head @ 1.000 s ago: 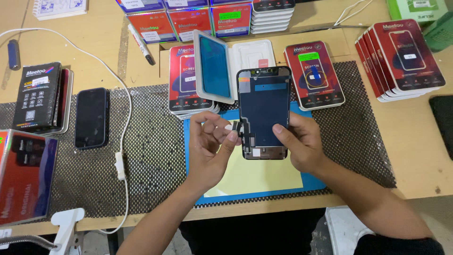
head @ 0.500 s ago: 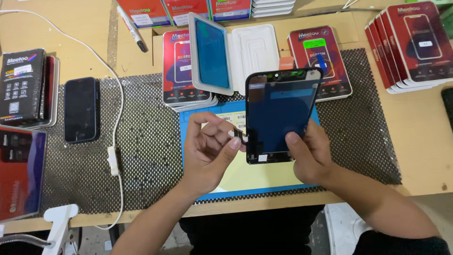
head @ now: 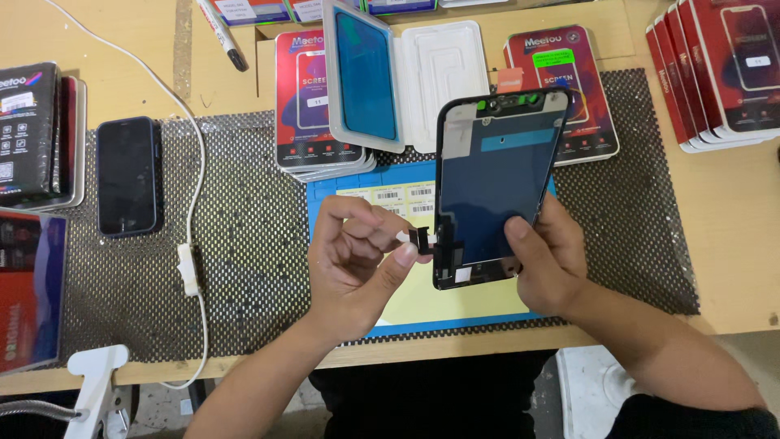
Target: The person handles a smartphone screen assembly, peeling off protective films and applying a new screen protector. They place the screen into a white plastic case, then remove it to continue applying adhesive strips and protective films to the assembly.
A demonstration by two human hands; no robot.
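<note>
My right hand (head: pixel 548 256) grips the lower right edge of a phone screen panel (head: pixel 496 179), held upright with its dark back side facing me. My left hand (head: pixel 357 256) pinches the small black flex cable tab (head: pixel 420 238) that sticks out of the panel's lower left side, between thumb and forefinger. Both hands hover above a blue and yellow work mat (head: pixel 455 305) that lies on a black perforated mat (head: pixel 252 244).
An open white plastic tray (head: pixel 406 81) and red screen boxes (head: pixel 313 106) lie behind the panel. More red boxes (head: pixel 715 73) are stacked at right. A dark phone (head: pixel 127 175) and a white cable (head: pixel 191 244) lie at left, near black boxes (head: pixel 32 130).
The panel has been raised closer to the camera and tilted a little. My left hand's fingers have closed on the flex cable tab at its lower left.
</note>
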